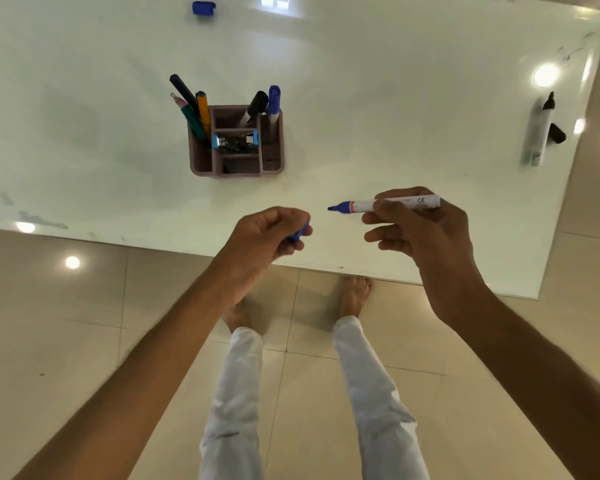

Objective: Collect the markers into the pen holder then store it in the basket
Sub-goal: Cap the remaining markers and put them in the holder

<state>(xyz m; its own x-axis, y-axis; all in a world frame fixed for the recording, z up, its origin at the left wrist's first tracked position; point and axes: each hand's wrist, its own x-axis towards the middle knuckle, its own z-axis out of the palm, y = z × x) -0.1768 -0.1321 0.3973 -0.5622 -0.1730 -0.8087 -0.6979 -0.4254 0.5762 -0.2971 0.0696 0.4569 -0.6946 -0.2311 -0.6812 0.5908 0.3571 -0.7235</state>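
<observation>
Pinching an uncapped blue marker (388, 204) level above the white tabletop (361, 98), the right hand (420, 230) points its tip left — toward the left hand (271, 233), which grips the blue cap (297, 233). Farther back stands the pen holder (238, 147), markers upright inside.

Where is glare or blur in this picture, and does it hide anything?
Head view: ceiling-light glare spots on the glossy table, brightest near the uncapped black marker, which stays readable; slight motion blur on the left hand and its blue cap; wide-angle bending at the edges.
</observation>
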